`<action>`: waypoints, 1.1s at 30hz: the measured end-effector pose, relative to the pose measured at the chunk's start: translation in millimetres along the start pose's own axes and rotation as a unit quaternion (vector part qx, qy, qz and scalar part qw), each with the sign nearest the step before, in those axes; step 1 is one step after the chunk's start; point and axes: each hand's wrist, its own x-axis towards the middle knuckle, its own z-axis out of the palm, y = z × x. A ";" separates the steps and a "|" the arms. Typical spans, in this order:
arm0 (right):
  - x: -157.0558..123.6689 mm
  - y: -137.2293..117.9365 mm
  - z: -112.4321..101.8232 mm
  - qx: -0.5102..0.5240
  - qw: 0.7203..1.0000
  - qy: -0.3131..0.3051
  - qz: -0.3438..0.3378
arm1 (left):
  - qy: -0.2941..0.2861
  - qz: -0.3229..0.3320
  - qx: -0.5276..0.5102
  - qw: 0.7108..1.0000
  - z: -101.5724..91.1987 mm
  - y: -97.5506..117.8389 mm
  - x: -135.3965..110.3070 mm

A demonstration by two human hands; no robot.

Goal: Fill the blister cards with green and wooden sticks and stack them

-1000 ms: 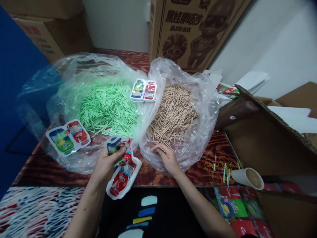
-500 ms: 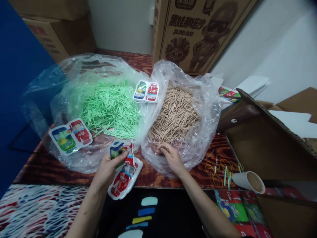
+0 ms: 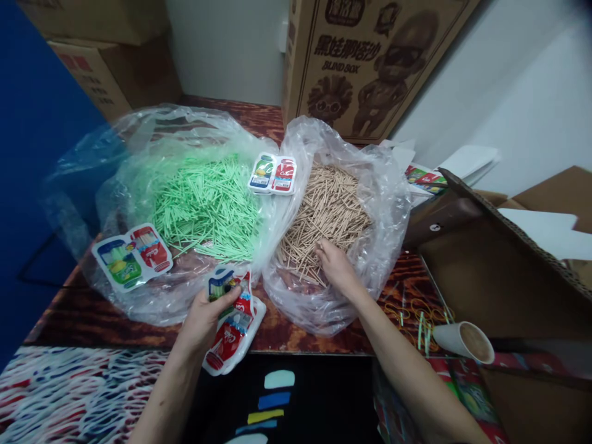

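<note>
Through the head camera, I have my left hand (image 3: 208, 314) closed on a few printed packs (image 3: 238, 330), thumb across the top and fingers beneath. The packs overlap at an angle, red faces up, and hang a little past the counter's front edge. My right hand (image 3: 340, 268) is in the mouth of the right-hand clear bag (image 3: 388, 197), its fingertips drawn in at the near side of the brown sticks (image 3: 330, 200); I cannot tell whether they pinch any. The brown sticks lie heaped in that bag, pointing every way.

Just beside it, on the left, a second clear bag (image 3: 134, 302) spreads wide around a heap of green sticks (image 3: 208, 206). A green-and-red double pack (image 3: 134, 256) rests on this bag's near left part, and a smaller double pack (image 3: 272, 174) lies where the two bags meet, beyond my hands.

To the right, on the wood-patterned counter (image 3: 83, 324), I see a tangle of yellow bands (image 3: 409, 314) with a few short pale green pieces among them. A paper cup (image 3: 465, 342) lies tipped beside them, its mouth toward me, next to an open cardboard box (image 3: 467, 271).

Farther out, a tall carton printed "BLIND BOX" (image 3: 365, 68) stands behind the bags, stacked boxes (image 3: 111, 68) fill the back left, and a blue panel (image 3: 41, 148) borders the left side.
</note>
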 end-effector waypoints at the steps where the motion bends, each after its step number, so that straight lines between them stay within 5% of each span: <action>1: 1.2 -0.4 2.4 -0.036 0.999 -0.010 0.011 | 0.000 -0.001 0.002 1.000 -0.5 0.2 -0.5; 9: 2.4 -19.3 16.9 -0.238 0.966 -0.095 0.027 | -0.016 -0.003 0.006 1.000 -3.7 -4.3 1.9; 15: 10.1 -25.1 11.2 -0.277 0.951 -0.138 0.023 | -0.016 -0.002 -0.004 1.000 -4.1 -3.5 1.3; 24: 14.6 -12.9 -18.5 -0.252 0.956 -0.148 0.028 | -0.011 -0.004 -0.007 1.000 -11.0 -1.8 0.5; 33: 23.0 10.2 -65.4 -0.042 0.963 -0.252 0.084 | -0.019 -0.016 -0.015 1.000 -2.6 -3.2 0.3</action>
